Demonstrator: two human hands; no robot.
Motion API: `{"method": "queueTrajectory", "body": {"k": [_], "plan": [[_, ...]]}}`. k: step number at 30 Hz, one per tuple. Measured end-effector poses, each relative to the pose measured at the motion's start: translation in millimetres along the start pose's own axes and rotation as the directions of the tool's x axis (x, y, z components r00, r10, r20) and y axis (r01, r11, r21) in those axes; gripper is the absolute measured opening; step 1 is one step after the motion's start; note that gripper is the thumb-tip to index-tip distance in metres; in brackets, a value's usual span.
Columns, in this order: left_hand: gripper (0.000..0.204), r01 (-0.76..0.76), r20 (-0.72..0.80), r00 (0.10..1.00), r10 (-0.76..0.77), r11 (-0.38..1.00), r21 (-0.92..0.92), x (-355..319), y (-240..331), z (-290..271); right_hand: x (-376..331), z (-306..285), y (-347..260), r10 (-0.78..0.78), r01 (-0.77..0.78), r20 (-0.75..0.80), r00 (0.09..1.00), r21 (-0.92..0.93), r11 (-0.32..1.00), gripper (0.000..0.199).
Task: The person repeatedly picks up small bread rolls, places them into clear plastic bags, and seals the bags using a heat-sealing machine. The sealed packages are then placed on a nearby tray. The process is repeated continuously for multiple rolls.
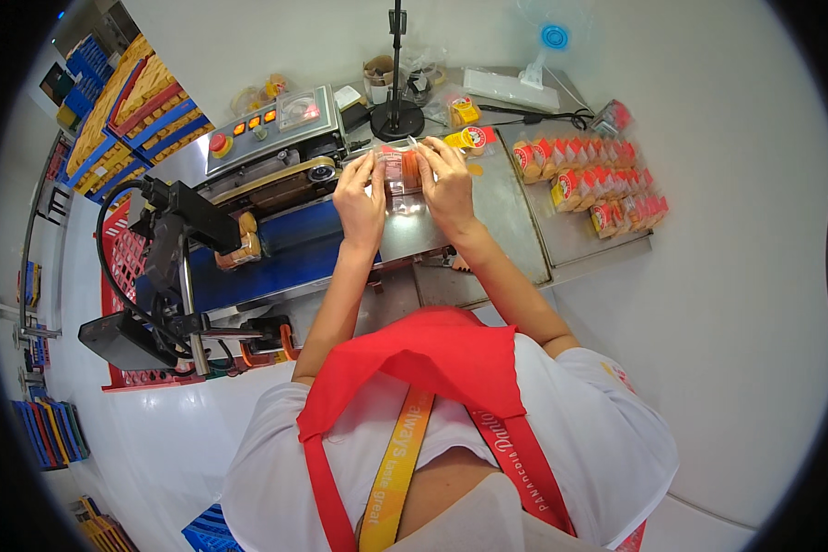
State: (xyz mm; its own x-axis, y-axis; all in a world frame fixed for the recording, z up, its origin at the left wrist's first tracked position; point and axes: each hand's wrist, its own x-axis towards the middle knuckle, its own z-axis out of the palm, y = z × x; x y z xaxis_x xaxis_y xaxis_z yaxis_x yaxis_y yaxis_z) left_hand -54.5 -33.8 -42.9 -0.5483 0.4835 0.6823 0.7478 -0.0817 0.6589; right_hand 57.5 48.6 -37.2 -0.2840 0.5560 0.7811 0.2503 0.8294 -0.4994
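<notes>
- We have a clear pack [403, 175] of round orange-brown pieces between our two hands, over the bare steel just past the right end of the blue conveyor belt [313, 237].
- Our left hand [361, 201], on the pack's side nearer the belt, seems to pinch the upper left corner of the film between thumb and fingers.
- Our right hand [448, 189], farther right of the belt, appears to pinch the opposite upper corner; exact fingertip contact is too small to tell.
- We judge the step in hand to be straightening the pack's upper edge; we cannot tell whether that edge is open or closed.
- The next move, we think, calls for both pinches level and the film taut, without crushing the pieces.
- If we then turn to the machine with the grey control panel [271, 129], beyond the belt's far side, the edge would need to meet its guide squarely.
- Another filled pack [247, 241] sits on the belt; rows of packs [570, 175] stand well to its right.
</notes>
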Motion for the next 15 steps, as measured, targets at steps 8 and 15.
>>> {"method": "queueTrajectory", "body": {"k": [8, 15], "plan": [[0.011, 0.121, 0.026, 0.993, -0.119, 0.986, -0.119, 4, -3, -12, -3, -1, 0, 0.309, -0.325, 0.105, 0.945, 0.261, 0.909, 0.007], [0.012, 0.088, 0.132, 0.99, -0.057, 0.967, -0.238, 8, -38, -9, 4, 1, 40, 0.212, -0.371, 0.34, 0.916, 0.524, 0.766, 0.008]]}}
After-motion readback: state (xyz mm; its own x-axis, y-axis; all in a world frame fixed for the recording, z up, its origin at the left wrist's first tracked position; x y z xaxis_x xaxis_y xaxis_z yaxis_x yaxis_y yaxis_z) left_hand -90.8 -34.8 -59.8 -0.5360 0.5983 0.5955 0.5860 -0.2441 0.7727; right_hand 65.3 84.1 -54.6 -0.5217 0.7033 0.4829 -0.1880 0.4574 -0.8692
